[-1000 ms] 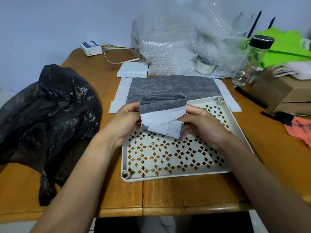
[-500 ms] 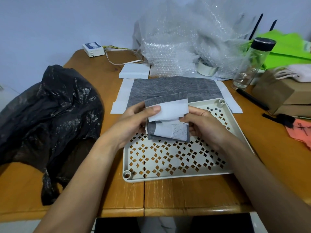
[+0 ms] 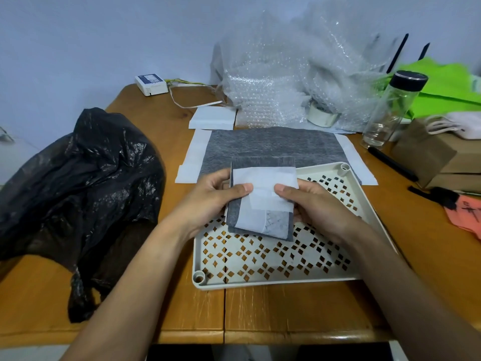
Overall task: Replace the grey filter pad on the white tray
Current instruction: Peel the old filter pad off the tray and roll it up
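A folded grey filter pad with white backing [image 3: 260,207] is held above the white perforated tray [image 3: 273,256]. My left hand [image 3: 210,201] grips its left side, thumb pressed on the white face. My right hand [image 3: 312,204] grips its right side, thumb also on top. Behind the tray a second grey filter pad [image 3: 270,147] lies flat on the wooden table with white strips at both ends. The tray's far left part is hidden by the hands and the folded pad.
A crumpled black plastic bag [image 3: 78,188] lies at the left. Bubble wrap [image 3: 286,82], a tape roll [image 3: 322,114], a glass bottle [image 3: 390,108], cardboard boxes [image 3: 429,155], a black pen [image 3: 393,164] and a white folded sheet [image 3: 212,118] crowd the back and right.
The folded pad has been turned and flattened, so its white backing now faces me; both thumbs have come onto the top face.
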`<state>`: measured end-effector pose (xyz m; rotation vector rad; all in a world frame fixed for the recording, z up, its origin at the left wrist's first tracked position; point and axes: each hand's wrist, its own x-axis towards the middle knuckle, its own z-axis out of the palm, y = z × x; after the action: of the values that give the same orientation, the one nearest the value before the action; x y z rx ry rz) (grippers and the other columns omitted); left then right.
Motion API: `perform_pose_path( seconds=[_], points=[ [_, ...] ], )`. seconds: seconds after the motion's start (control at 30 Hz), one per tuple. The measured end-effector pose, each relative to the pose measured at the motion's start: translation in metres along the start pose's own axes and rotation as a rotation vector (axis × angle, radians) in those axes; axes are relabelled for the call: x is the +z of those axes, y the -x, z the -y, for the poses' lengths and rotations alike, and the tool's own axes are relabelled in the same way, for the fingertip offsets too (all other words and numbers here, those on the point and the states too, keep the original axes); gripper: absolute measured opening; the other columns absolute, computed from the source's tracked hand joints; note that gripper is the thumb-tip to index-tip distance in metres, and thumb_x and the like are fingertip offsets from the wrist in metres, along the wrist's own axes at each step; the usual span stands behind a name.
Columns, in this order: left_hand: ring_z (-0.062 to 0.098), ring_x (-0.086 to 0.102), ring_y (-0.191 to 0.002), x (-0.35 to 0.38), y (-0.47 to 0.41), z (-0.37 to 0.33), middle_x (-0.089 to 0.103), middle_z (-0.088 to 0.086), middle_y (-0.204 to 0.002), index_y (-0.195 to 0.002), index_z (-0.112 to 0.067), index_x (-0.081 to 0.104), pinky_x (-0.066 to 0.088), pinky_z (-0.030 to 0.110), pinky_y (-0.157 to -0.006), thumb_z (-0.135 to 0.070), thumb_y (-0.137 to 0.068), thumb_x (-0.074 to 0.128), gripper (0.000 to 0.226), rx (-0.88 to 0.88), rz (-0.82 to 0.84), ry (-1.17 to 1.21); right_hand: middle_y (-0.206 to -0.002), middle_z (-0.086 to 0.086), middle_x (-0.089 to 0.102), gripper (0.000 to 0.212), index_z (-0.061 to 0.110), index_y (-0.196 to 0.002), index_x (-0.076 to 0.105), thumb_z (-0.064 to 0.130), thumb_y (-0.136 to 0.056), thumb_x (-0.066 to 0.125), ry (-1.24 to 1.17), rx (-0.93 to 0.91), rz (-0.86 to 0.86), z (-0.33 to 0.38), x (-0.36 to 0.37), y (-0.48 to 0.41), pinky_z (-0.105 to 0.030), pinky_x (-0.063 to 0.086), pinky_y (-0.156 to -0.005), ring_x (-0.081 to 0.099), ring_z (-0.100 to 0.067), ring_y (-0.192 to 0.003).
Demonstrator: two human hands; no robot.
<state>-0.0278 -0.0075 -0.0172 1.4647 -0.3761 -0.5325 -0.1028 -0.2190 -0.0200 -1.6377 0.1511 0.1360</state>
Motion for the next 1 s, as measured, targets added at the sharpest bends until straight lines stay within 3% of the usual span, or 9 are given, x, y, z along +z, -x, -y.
perform_pose_path(
  seconds=[0.13,0.27,0.37,0.43,0.5,0.67,0.83,0.93,1.0],
  points=[
    [0.010,0.075,-0.091,0.002,0.002,-0.002,0.079,-0.004,-0.104,-0.116,-0.020,0.070,0.057,0.020,-0.068,-0.016,-0.090,0.069,0.026,-0.046,0.028,-0.029,-0.113,-0.004,0.077,0.027,0.020,-0.121,0.069,0.029,-0.097,0.062,-0.028,-0.016,-0.010,0.002,-0.001,0.003,-0.042,0.057,-0.095,0.072,-0.025,-0.108],
    [0.019,0.075,-0.095,-0.001,0.002,-0.001,0.077,0.000,-0.111,-0.116,-0.022,0.069,0.063,0.038,-0.073,-0.016,-0.094,0.066,0.024,-0.050,0.069,-0.082,-0.114,-0.003,0.077,0.024,0.020,-0.120,0.070,0.017,-0.097,0.062,-0.043,-0.035,-0.018,0.003,0.001,0.004,-0.038,0.058,-0.093,0.072,-0.023,-0.109],
    [0.026,0.075,-0.074,-0.004,0.002,0.000,0.076,0.010,-0.105,-0.118,-0.014,0.067,0.062,0.035,-0.058,-0.004,-0.098,0.056,0.025,-0.050,0.109,-0.012,-0.113,-0.003,0.077,0.026,0.026,-0.111,0.075,0.009,-0.098,0.058,-0.027,-0.059,-0.027,0.003,0.002,0.002,-0.045,0.055,-0.095,0.071,-0.024,-0.109],
    [0.024,0.071,-0.059,-0.006,0.002,0.000,0.076,0.011,-0.086,-0.121,-0.010,0.065,0.062,0.035,-0.059,-0.001,-0.101,0.049,0.027,-0.062,0.145,0.012,-0.111,-0.002,0.078,0.037,0.032,-0.105,0.078,0.004,-0.099,0.054,-0.020,-0.082,-0.010,0.004,0.002,0.002,-0.047,0.055,-0.093,0.072,-0.021,-0.105],
    [0.024,0.069,-0.055,-0.008,0.001,0.001,0.076,0.016,-0.085,-0.120,-0.009,0.066,0.063,0.034,-0.059,0.002,-0.101,0.046,0.030,-0.068,0.169,0.055,-0.111,-0.003,0.078,0.045,0.035,-0.105,0.079,0.001,-0.099,0.051,-0.024,-0.101,0.030,0.005,0.002,0.002,-0.047,0.056,-0.089,0.072,-0.020,-0.102],
    [0.028,0.068,-0.062,-0.013,-0.001,0.003,0.067,0.031,-0.104,-0.115,-0.006,0.069,0.060,0.032,-0.058,0.010,-0.101,0.037,0.038,-0.081,0.196,0.156,-0.104,-0.011,0.078,0.051,0.026,-0.100,0.082,-0.010,-0.095,0.047,-0.132,-0.073,0.066,0.004,-0.003,-0.002,-0.046,0.062,-0.073,0.072,-0.027,-0.092],
    [0.032,0.068,-0.079,-0.014,-0.001,-0.002,0.069,0.026,-0.108,-0.112,-0.003,0.071,0.060,0.038,-0.068,-0.004,-0.097,0.024,0.050,-0.100,0.289,0.197,-0.105,-0.013,0.076,0.048,0.017,-0.097,0.080,-0.011,-0.097,0.041,-0.103,-0.068,0.083,0.003,-0.007,-0.005,-0.051,0.059,-0.077,0.070,-0.028,-0.094],
    [0.030,0.068,-0.091,-0.011,-0.001,-0.002,0.070,0.019,-0.106,-0.105,-0.006,0.073,0.059,0.044,-0.076,-0.029,-0.102,0.033,0.046,-0.101,0.270,0.148,-0.098,-0.008,0.076,0.046,0.018,-0.089,0.078,-0.010,-0.096,0.042,0.010,-0.075,0.043,0.004,-0.003,-0.004,-0.054,0.055,-0.084,0.070,-0.024,-0.092],
    [0.025,0.071,-0.091,-0.005,0.000,0.000,0.071,0.016,-0.105,-0.099,-0.013,0.074,0.059,0.042,-0.078,-0.035,-0.100,0.054,0.030,-0.070,0.180,-0.024,-0.097,-0.008,0.075,0.042,0.019,-0.088,0.075,-0.009,-0.096,0.045,0.075,-0.076,0.038,0.005,0.002,-0.004,-0.051,0.055,-0.083,0.069,-0.027,-0.093]
  ],
)
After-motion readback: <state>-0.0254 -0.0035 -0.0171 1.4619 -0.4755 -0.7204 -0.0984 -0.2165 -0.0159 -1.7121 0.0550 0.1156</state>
